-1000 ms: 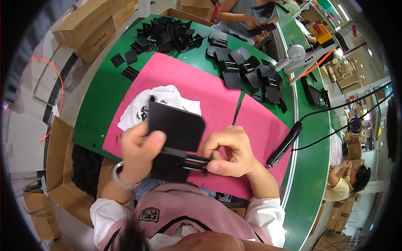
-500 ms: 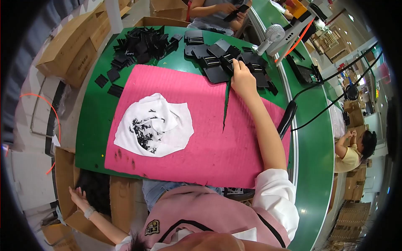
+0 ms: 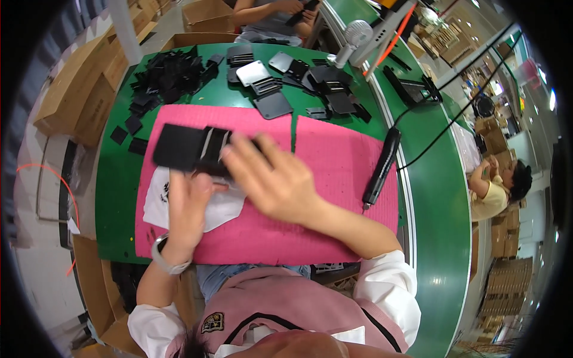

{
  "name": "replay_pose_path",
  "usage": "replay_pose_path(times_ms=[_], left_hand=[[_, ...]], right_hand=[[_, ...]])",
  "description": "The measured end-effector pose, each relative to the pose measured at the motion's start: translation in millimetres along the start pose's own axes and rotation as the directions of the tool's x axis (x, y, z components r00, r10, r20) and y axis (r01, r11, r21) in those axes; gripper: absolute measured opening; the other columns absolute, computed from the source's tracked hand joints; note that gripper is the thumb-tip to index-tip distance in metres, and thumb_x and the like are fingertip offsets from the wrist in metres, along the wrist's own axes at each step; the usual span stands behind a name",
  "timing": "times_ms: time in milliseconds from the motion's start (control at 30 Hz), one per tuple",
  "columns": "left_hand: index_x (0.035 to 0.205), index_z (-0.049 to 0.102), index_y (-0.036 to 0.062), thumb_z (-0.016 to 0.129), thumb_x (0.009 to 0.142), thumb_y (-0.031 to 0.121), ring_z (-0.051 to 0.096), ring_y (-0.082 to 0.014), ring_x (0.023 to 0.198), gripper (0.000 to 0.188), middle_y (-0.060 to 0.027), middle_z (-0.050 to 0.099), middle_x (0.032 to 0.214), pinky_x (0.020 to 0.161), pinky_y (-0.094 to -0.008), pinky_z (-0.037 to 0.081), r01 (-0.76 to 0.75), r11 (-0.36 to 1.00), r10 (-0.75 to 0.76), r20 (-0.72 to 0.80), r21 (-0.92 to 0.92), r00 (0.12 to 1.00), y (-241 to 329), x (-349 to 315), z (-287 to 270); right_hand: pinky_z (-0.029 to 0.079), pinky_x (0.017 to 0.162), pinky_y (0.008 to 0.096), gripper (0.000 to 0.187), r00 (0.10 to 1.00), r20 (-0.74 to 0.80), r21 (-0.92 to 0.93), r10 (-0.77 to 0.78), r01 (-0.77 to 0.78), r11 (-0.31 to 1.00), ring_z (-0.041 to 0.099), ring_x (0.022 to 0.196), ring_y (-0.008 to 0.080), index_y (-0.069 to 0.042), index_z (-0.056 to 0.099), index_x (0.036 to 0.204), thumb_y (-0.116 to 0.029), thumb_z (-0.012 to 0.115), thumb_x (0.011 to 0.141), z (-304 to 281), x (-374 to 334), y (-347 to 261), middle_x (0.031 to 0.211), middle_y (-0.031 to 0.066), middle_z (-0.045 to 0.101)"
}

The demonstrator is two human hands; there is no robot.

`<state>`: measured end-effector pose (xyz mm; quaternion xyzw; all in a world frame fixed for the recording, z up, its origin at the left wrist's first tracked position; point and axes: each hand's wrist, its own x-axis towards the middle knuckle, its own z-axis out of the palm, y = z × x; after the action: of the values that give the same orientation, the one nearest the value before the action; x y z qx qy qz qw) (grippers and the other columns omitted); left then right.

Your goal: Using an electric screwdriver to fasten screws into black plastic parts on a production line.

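A black hinged part made of flat plates (image 3: 179,147) is held over the pink mat, blurred by motion. My right hand (image 3: 277,182) grips its right end, the fingers lying over the top. From below, my left hand (image 3: 190,206) holds it at the lower edge, with some fingertips hidden under the plate. The white cloth (image 3: 224,212) holding small black screws (image 3: 166,191) lies beneath, partly covered by my left hand and the part. A black electric screwdriver (image 3: 382,170) rests at the mat's right side, its tip pointing toward me.
Similar black hinged parts (image 3: 273,104) lie at the far middle of the green table (image 3: 113,197). A heap of black pieces (image 3: 170,74) sits far left. The pink mat (image 3: 334,227) has a slit. A small white fan (image 3: 357,34) stands far right; cartons (image 3: 77,83) are left.
My right hand has come back from the far parts with one hinged part. My left hand has risen from the carton at lower left and met it. The view has shifted slightly.
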<state>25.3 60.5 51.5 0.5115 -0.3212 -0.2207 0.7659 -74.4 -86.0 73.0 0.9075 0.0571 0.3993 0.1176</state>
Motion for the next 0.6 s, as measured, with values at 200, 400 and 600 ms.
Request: replay_pose_path(times_ms=[200,400,600], left_hand=[[0.122,0.049,0.0027,0.053,0.094,0.017,0.055,-0.0099,0.098,0.031,-0.0044,0.059,0.109,0.082,-0.0232,0.043,0.124,0.992,-0.123,-0.128,0.006,0.984,-30,34,11],[0.114,0.054,0.0026,0.057,0.09,0.014,0.054,-0.0084,0.089,0.027,-0.0022,0.06,0.102,0.079,-0.0219,0.041,0.218,0.967,-0.221,-0.008,-0.134,0.975,-42,39,4],[0.116,0.053,0.0013,0.056,0.09,0.013,0.054,-0.0081,0.091,0.029,-0.0019,0.059,0.103,0.079,-0.0212,0.04,0.176,0.974,-0.169,0.061,-0.145,0.984,-41,30,2]], right_hand=[[0.052,0.071,0.0388,0.045,0.994,0.108,0.527,0.013,-0.068,0.847,0.065,0.086,0.0293,-0.004,0.061,0.111,-0.03,0.068,0.074,10,-20,37,0.101,0.0161,0.064],[0.052,0.071,0.0358,0.026,0.869,0.336,-0.123,0.364,-0.343,0.931,0.06,0.091,0.0246,-0.007,0.063,0.102,-0.007,0.059,0.076,104,-29,161,0.093,0.0071,0.063],[0.053,0.079,0.0384,0.029,0.793,0.431,-0.238,0.429,-0.359,0.902,0.062,0.093,0.0283,-0.007,0.064,0.101,-0.008,0.064,0.072,166,-41,201,0.107,0.013,0.059]])
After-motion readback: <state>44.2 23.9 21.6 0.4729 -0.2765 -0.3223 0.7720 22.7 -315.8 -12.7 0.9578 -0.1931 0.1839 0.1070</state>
